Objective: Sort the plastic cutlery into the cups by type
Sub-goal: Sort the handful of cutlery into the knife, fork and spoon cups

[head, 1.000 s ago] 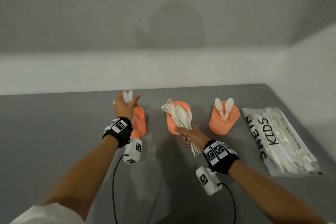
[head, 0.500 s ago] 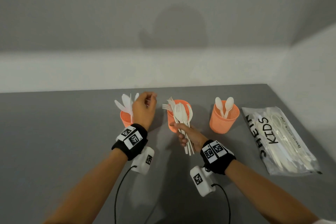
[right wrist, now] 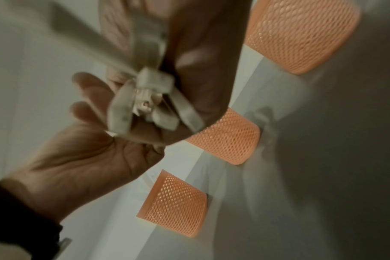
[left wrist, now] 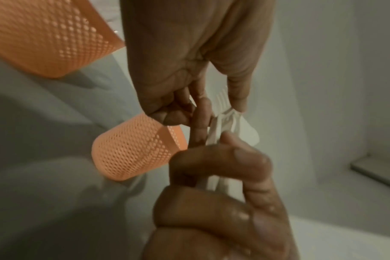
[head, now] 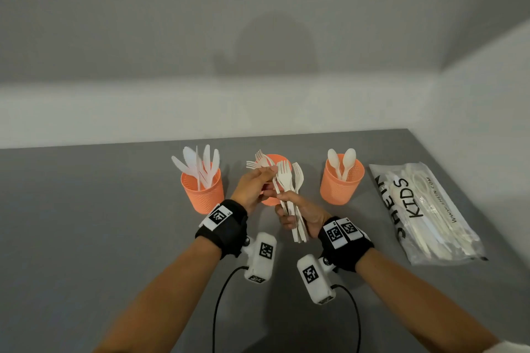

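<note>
White forks [head: 289, 180] (right hand [head: 301, 210] gripping)

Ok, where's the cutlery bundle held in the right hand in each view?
Head: cutlery bundle at centre, upright in the right hand grip.
Left wrist: right of centre, white heads above curled fingers.
Right wrist: upper centre, blurred handle ends toward the camera.
Shared landmark: the left hand, its fingers meeting the bundle.
</note>
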Demonstrator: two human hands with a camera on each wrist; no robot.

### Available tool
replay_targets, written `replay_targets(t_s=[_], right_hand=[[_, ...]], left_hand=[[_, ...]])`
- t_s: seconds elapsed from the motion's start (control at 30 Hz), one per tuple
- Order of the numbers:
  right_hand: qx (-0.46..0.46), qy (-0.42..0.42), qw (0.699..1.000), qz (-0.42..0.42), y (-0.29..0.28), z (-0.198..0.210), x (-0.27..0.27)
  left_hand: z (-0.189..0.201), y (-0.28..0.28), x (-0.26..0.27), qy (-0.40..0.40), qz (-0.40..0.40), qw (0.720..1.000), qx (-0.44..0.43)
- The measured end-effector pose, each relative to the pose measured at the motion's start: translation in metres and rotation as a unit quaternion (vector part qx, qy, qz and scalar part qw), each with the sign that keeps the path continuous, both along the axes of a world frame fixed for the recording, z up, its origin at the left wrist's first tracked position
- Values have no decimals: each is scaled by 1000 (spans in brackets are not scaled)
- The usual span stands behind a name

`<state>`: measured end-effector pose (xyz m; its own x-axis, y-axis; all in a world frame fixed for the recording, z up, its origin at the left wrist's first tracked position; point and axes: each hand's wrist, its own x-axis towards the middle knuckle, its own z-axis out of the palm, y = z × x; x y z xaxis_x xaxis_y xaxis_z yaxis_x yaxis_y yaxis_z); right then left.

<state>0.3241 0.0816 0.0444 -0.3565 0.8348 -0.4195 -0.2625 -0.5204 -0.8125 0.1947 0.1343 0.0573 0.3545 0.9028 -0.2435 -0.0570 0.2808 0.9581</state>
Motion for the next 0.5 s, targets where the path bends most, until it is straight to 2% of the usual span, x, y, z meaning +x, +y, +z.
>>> replay_targets(t_s=[0.13,0.3,0.37,0.43,0.5], right_hand=[[1,-8,1000,4,-5,4,9],[-14,-39,999,-29,-8,4,12],[-8,-72,994,-80,-6,-2,11],[9,-118,983,-138,-6,-11,10],[27,-156,973,-170,-5,-16,10]], left_hand=[[-1,4,5,-38,-6,999,-20],[8,5,9,-20,151,988,18],[11,4,9,-30,195,980,16],[11,2,10,5,214,976,40],[8,-2,16,63,187,978,70]])
